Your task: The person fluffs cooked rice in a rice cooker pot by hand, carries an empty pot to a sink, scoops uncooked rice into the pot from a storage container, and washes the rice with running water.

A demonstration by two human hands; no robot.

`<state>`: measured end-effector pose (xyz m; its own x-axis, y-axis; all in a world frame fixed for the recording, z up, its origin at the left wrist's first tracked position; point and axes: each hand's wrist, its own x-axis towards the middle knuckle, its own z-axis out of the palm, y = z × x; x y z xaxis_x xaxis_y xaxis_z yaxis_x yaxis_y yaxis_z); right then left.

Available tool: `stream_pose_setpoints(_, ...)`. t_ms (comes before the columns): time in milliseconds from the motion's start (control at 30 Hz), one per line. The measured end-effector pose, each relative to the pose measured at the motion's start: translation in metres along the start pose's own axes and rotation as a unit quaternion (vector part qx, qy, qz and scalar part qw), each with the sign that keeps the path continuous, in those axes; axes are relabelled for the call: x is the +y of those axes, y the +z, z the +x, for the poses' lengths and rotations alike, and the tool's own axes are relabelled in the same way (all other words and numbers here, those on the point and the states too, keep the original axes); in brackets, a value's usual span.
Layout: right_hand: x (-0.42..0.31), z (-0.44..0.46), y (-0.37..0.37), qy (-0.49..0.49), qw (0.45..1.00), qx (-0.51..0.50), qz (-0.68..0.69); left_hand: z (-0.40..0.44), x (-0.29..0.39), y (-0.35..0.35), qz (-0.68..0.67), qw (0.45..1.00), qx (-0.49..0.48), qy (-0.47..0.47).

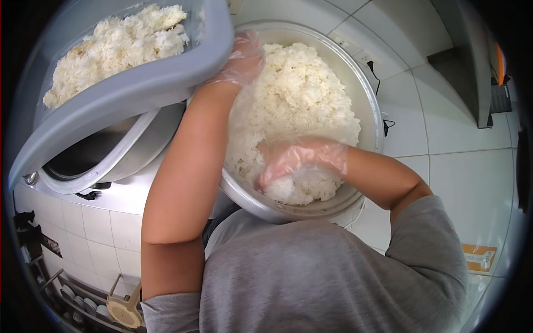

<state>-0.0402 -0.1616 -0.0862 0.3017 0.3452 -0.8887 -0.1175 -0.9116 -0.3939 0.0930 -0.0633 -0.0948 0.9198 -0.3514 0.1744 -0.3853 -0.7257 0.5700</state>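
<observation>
- Rice (302, 83): we see it heaped in the metal pot (366, 100), mid-frame; sticky grains, matted into soft lumps.
- Right hand (297, 164): sunk in the rice near 6 o'clock of the pot, fingers partly buried; we can't tell if they're tight on a clump.
- Left hand (244, 58): at approx. 10–11 o'clock, betw. rice & plastic tub (150, 86); fingers hidden, so grip unclear to us.
- Handling: we'd cup the palm, slide under & lift loosely, b/c squeezing would likely mash grains; keep glove cuffs out of the rice.
- Gloves (330, 157): thin, clear, crinkled plastic.
- Tub, 10–11 o'clock of frame: smooth grey-blue, w/ wide curved rim; a 2nd rice mound (122, 50) inside, rough-topped.
- Second pot (155, 147), 9 o'clock: round, dull metal, dark interior.
</observation>
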Motion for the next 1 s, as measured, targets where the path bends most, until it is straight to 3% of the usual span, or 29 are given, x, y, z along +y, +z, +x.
stream_pose_setpoints(233,0.032,-0.048,0.026,0.139,0.98,0.043,-0.137,-0.002,0.002,0.0,-0.031,0.999,-0.011,-0.029)
stream_pose_setpoints(300,0.037,-0.064,0.02,0.068,0.98,0.134,-0.133,-0.004,0.003,-0.001,-0.029,0.999,-0.007,-0.026)
stream_pose_setpoints(400,0.047,-0.08,-0.026,-0.006,0.987,0.14,0.076,-0.007,0.007,-0.003,-0.044,0.998,-0.01,-0.034)
stream_pose_setpoints(433,0.055,-0.084,-0.034,-0.05,0.96,0.238,0.138,-0.01,0.009,-0.006,-0.051,0.998,-0.018,-0.033)
stream_pose_setpoints(467,0.055,-0.089,-0.042,-0.011,0.944,0.311,0.108,-0.012,0.009,-0.008,-0.058,0.997,-0.024,-0.033)
stream_pose_setpoints(500,0.051,-0.094,-0.049,0.032,0.921,0.381,0.082,-0.012,0.009,-0.009,-0.062,0.997,-0.018,-0.034)
stream_pose_setpoints(533,0.036,-0.103,-0.057,0.157,0.895,0.417,-0.034,-0.011,0.009,-0.008,-0.066,0.997,-0.012,-0.035)
stream_pose_setpoints(633,0.056,-0.088,-0.064,0.081,0.813,0.547,-0.182,-0.013,0.009,-0.011,-0.08,0.996,-0.024,-0.036)
stream_pose_setpoints(733,0.043,-0.072,-0.038,0.066,0.852,0.497,-0.147,-0.018,0.012,-0.016,-0.086,0.995,-0.027,-0.042)
stream_pose_setpoints(800,0.032,-0.058,-0.042,0.161,0.953,0.254,-0.037,-0.018,0.014,-0.018,-0.08,0.995,-0.025,-0.044)
stream_pose_setpoints(867,0.064,-0.008,-0.043,0.122,0.948,0.286,-0.073,-0.015,0.01,-0.014,-0.069,0.996,-0.024,-0.047)
stream_pose_setpoints(1000,0.056,0.012,-0.029,0.057,0.928,0.363,-0.067,-0.008,0.004,-0.003,-0.001,0.999,0.009,-0.033)
